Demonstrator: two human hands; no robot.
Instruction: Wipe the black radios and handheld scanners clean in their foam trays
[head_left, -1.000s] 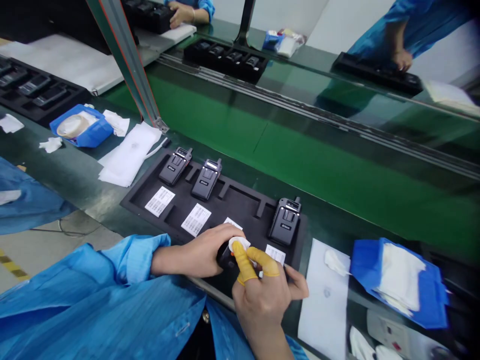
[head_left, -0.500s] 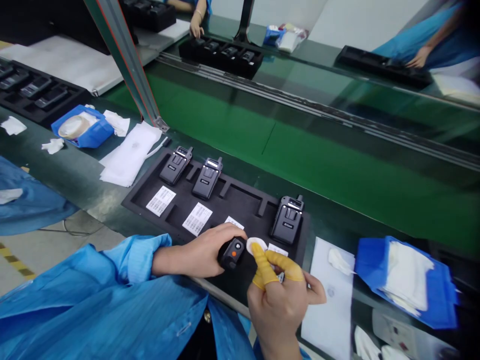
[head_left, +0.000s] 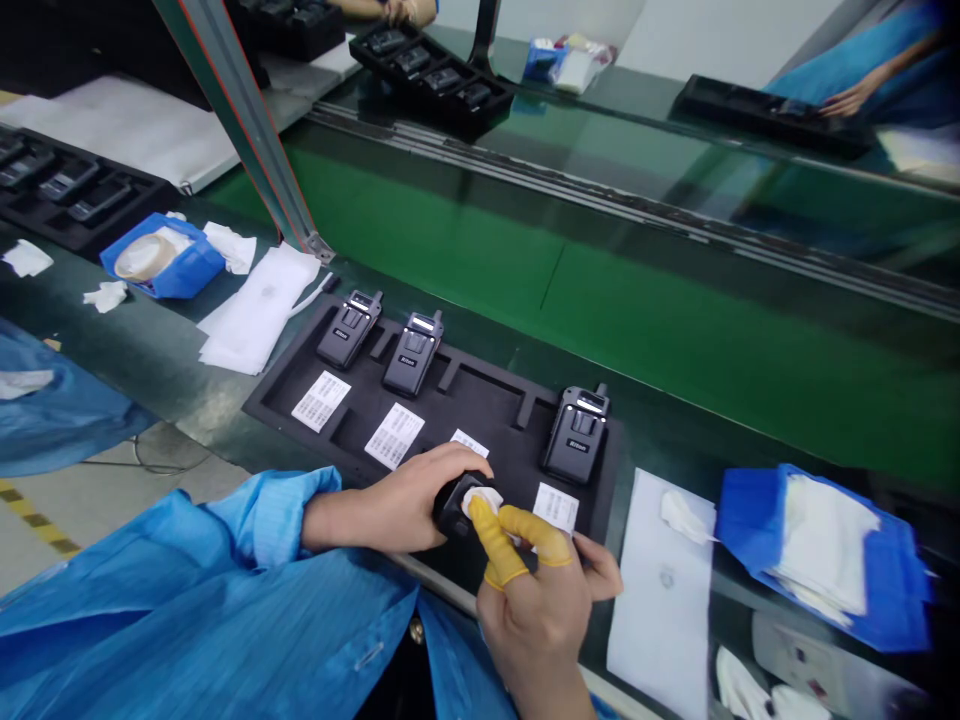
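My left hand (head_left: pixel 409 500) is wrapped round a black two-way radio (head_left: pixel 452 508), its end turned toward me. A white cloth (head_left: pixel 480 497) is pressed on that end by my right hand (head_left: pixel 532 590), whose thumb and fingers wear yellow finger cots. The cloth hides part of the radio's end. Beyond my hands lies a black foam tray (head_left: pixel 487 395). Three similar radios rest in it: one at the left (head_left: pixel 349 328), one beside it (head_left: pixel 412 353) and one at the right (head_left: pixel 576 433). White barcode labels (head_left: pixel 395 436) lie along the tray's near side.
Right of the tray are a white sheet (head_left: pixel 660 620) and a blue bin (head_left: pixel 750 520) of white cloths. Leftward are papers (head_left: pixel 259 310), another blue bin (head_left: pixel 169 285) and a metal post (head_left: pixel 255 140). Across the green belt (head_left: pixel 450 220), co-workers handle radio trays (head_left: pixel 435 85).
My right hand has moved left, bringing the white cloth onto the radio's end and covering its orange button. Across the belt, a co-worker's tray has shifted and tilted.
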